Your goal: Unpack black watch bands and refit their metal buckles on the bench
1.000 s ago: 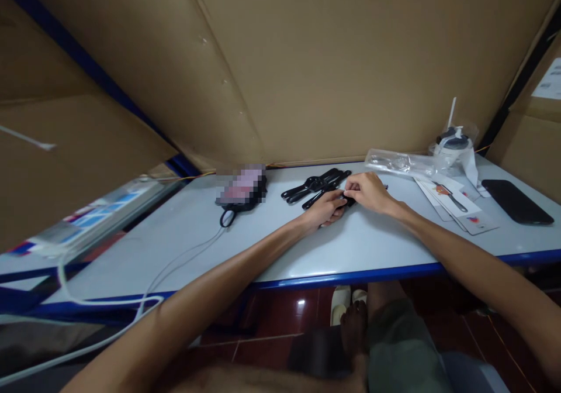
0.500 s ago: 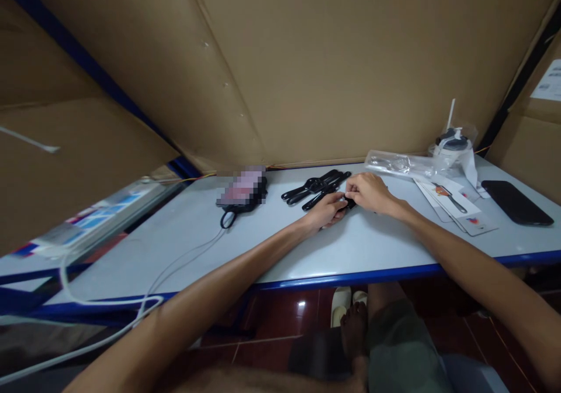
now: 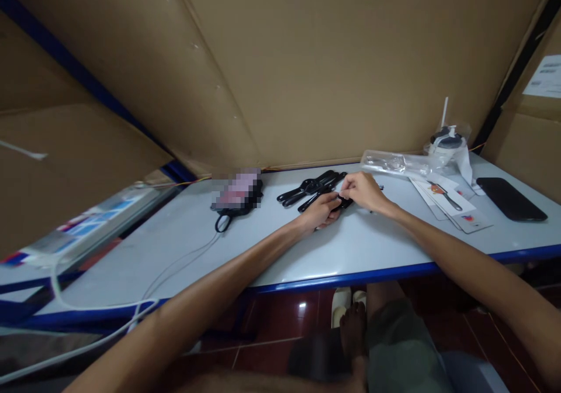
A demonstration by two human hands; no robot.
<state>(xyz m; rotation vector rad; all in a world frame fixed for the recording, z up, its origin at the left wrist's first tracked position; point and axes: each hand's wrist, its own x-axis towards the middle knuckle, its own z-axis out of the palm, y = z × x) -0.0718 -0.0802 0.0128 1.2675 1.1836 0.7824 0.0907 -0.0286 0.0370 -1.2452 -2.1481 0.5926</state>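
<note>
My left hand (image 3: 322, 210) is closed around a small glossy black piece (image 3: 345, 202) just above the table, its fingers wrapped about the near end. Pinched fingers of my right hand (image 3: 363, 190) meet the same spot from the right; whatever is between their tips is too small to make out. Just behind my left hand lies a pile of long, shiny black handle-like pieces (image 3: 302, 190), several of them crossing one another. A bit of dark material shows past my right hand, mostly hidden by it.
On the pale table (image 3: 263, 247) are a blurred-out phone-like device (image 3: 239, 194) with a cable, printed cards (image 3: 451, 206), clear plastic bags (image 3: 394, 162), a bagged cup (image 3: 447, 144) with a straw, and a dark phone (image 3: 511, 198). A cardboard wall (image 3: 307, 77) stands behind.
The view has shifted slightly, so everything sits a little further left. Both hands stay together at the black piece, with only small finger movements.
</note>
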